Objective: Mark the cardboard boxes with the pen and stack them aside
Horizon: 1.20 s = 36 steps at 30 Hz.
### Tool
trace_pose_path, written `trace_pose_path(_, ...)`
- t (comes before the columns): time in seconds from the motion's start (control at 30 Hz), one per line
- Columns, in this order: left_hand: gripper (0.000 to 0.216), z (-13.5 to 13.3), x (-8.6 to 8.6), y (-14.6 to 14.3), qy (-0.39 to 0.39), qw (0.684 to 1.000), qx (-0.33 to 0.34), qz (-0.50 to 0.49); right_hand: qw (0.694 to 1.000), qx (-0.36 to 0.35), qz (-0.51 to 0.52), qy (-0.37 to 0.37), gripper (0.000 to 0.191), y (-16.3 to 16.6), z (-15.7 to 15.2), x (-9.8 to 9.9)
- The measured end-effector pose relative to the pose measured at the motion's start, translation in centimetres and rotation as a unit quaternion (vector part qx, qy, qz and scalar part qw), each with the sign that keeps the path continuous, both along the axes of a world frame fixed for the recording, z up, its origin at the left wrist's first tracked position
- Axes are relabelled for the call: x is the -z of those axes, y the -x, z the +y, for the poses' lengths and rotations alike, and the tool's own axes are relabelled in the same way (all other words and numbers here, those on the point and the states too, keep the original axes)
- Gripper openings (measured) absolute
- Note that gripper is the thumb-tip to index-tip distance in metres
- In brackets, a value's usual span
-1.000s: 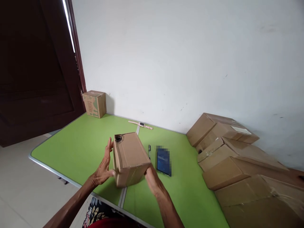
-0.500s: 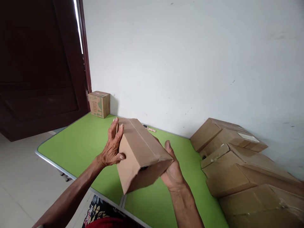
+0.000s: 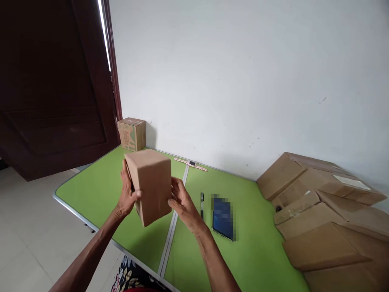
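A plain brown cardboard box (image 3: 155, 188) is held up above the green table (image 3: 243, 259), tilted, with one corner edge towards me. My left hand (image 3: 127, 196) grips its left side, thumb on the near face and fingers along the far left side. At the box's right side, my right hand (image 3: 184, 205) holds on with the thumb in front and the fingers partly hidden behind. To the right of the hands lie a slim dark object (image 3: 202, 205) and a dark-screened device (image 3: 223, 219), which is partly blurred out.
A watch with a pink strap (image 3: 191, 163) lies along the wall edge. A printed carton (image 3: 133, 134) stands at the table's far left corner. Several larger cardboard boxes (image 3: 328, 251) are piled on the right. A white wall (image 3: 227, 81) runs behind the table.
The box has moved left and been turned more upright. Both hands have shifted left with it, and the device, the slim object and the whole watch have come into sight.
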<state>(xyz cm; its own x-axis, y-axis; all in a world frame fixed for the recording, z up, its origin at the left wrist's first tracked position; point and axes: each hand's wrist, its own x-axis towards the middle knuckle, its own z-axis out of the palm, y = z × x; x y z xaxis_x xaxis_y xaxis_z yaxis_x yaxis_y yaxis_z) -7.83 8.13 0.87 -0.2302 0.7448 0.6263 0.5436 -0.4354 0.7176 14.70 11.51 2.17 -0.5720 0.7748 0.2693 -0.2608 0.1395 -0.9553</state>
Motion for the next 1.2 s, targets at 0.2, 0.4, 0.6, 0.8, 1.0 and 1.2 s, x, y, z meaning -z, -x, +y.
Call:
trace_pose_path(0.2,0.159,0.5,4.4,2.7,-0.023,0.980,-0.103,0.168,0.996,0.082,-0.033,-0.023,0.055,6.3,4.3,5.0)
trace_pose_path(0.4,0.151,3.2,8.1,7.3,0.028,0.969,-0.219,0.109,0.985,0.092,-0.121,-0.086,0.063,12.7,8.5,8.0)
trace_pose_path(0.6,0.147,11.3,7.2,15.1,0.041,0.959,-0.274,0.067,0.946,0.092,-0.264,-0.165,0.067,17.4,9.1,12.5)
trace_pose_path(0.8,0.146,19.5,7.3,18.8,0.035,0.958,-0.279,0.052,0.882,0.090,-0.383,-0.258,0.057,17.4,7.8,14.8)
trace_pose_path(1.0,0.142,23.8,7.9,19.9,0.022,0.959,-0.279,0.034,0.819,0.115,-0.445,-0.344,0.055,17.1,7.7,15.0)
trace_pose_path(1.2,0.135,24.5,8.1,20.7,0.040,0.964,-0.263,0.022,0.838,0.130,-0.425,-0.317,0.054,17.2,7.3,15.1)
